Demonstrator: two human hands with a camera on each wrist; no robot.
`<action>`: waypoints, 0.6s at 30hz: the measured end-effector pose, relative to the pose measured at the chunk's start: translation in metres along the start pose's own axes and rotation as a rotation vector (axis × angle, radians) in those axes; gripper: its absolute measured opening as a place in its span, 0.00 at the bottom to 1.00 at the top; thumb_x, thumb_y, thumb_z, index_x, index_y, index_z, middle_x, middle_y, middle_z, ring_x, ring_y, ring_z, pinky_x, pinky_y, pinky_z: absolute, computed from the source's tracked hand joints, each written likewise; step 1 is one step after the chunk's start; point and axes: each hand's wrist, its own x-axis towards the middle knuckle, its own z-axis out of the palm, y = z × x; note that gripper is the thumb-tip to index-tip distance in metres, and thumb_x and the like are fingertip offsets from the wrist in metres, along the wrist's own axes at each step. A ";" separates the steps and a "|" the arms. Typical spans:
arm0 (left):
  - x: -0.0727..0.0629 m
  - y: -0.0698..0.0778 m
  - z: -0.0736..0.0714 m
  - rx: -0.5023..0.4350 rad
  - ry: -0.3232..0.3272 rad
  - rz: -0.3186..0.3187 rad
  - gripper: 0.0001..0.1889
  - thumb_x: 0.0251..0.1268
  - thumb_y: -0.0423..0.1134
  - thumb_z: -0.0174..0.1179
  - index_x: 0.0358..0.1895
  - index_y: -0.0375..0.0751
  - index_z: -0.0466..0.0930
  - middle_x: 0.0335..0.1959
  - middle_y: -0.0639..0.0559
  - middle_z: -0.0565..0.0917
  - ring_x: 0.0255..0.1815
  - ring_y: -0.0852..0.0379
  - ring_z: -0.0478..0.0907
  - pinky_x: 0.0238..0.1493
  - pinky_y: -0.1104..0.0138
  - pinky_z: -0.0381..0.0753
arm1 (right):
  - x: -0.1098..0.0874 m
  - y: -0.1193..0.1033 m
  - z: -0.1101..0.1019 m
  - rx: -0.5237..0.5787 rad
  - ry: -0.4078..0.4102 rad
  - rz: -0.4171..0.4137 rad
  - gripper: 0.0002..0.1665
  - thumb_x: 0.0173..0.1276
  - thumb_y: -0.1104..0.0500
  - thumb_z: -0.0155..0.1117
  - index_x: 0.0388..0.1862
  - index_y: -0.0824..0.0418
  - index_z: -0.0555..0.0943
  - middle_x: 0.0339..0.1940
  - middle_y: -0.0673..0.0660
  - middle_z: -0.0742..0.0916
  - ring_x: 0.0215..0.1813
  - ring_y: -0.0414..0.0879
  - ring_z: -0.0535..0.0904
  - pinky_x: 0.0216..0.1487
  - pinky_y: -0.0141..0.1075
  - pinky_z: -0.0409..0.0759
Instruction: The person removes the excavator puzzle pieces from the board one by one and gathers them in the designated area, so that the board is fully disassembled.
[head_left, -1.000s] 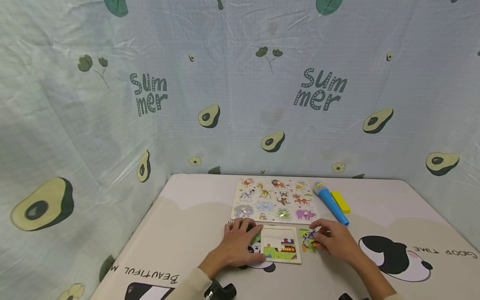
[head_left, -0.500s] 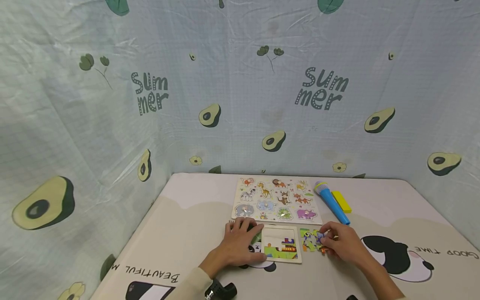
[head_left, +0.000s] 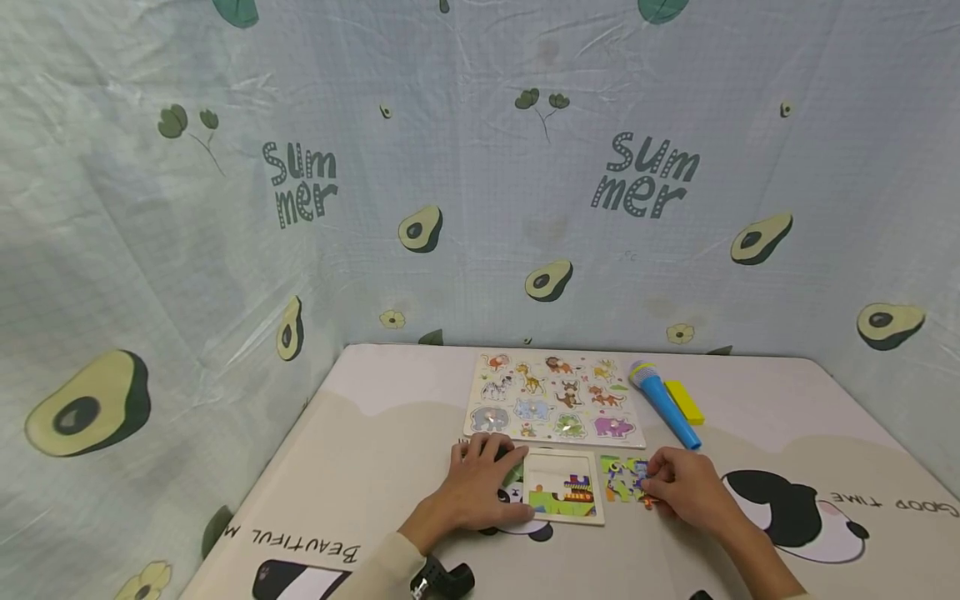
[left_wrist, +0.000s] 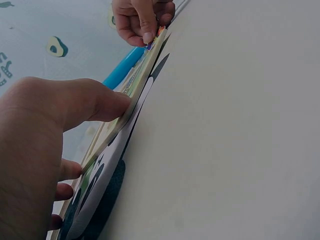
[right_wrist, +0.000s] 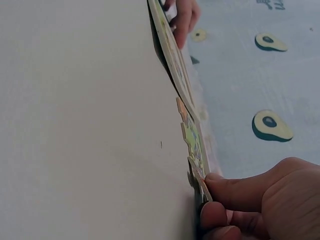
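Note:
A small wooden jigsaw tray (head_left: 601, 492) lies in front of me, its lower part filled with green and train-like pieces, its upper part bare. My left hand (head_left: 478, 492) rests over its left side with fingers spread; the thumb touches the near edge in the left wrist view. Right of the tray lies a cluster of loose jigsaw pieces (head_left: 618, 481) in green, yellow and purple. At the cluster's right side, my right hand (head_left: 688, 487) pinches a jigsaw piece (right_wrist: 202, 185) between thumb and index finger, tilted up in the right wrist view.
Behind the tray lies a larger animal peg puzzle board (head_left: 550, 400). A blue toy microphone (head_left: 669, 410) and a yellow block (head_left: 684, 402) lie to its right. Printed curtains (head_left: 465, 167) enclose the table's back and sides.
My right hand has moved a little to the right with the pinched piece, showing more of the loose pieces. My left hand and the tray have stayed in place.

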 end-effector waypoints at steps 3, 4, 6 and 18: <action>0.000 0.000 0.000 0.005 -0.010 -0.007 0.45 0.54 0.72 0.57 0.76 0.59 0.67 0.65 0.55 0.67 0.67 0.48 0.58 0.57 0.49 0.58 | 0.000 -0.001 0.000 -0.061 0.000 -0.010 0.07 0.63 0.62 0.73 0.36 0.62 0.82 0.22 0.51 0.79 0.22 0.44 0.74 0.23 0.34 0.74; 0.000 0.000 0.000 0.005 -0.010 -0.007 0.45 0.54 0.72 0.57 0.76 0.59 0.67 0.65 0.55 0.67 0.67 0.48 0.58 0.57 0.49 0.58 | 0.000 -0.002 -0.001 -0.081 0.000 -0.015 0.07 0.63 0.62 0.74 0.35 0.62 0.83 0.22 0.51 0.79 0.23 0.44 0.74 0.24 0.33 0.74; 0.000 0.001 -0.001 0.000 -0.007 -0.006 0.45 0.54 0.72 0.58 0.76 0.58 0.68 0.65 0.55 0.67 0.67 0.47 0.58 0.57 0.48 0.58 | 0.000 -0.003 -0.001 -0.119 0.000 -0.026 0.07 0.63 0.61 0.74 0.34 0.61 0.83 0.22 0.50 0.79 0.23 0.44 0.73 0.24 0.33 0.73; 0.000 0.000 -0.001 -0.003 -0.006 0.002 0.45 0.55 0.73 0.57 0.76 0.58 0.67 0.66 0.54 0.67 0.68 0.47 0.58 0.58 0.47 0.58 | 0.000 -0.002 -0.002 -0.109 -0.014 -0.060 0.05 0.63 0.62 0.74 0.33 0.59 0.83 0.23 0.50 0.78 0.23 0.44 0.73 0.24 0.32 0.72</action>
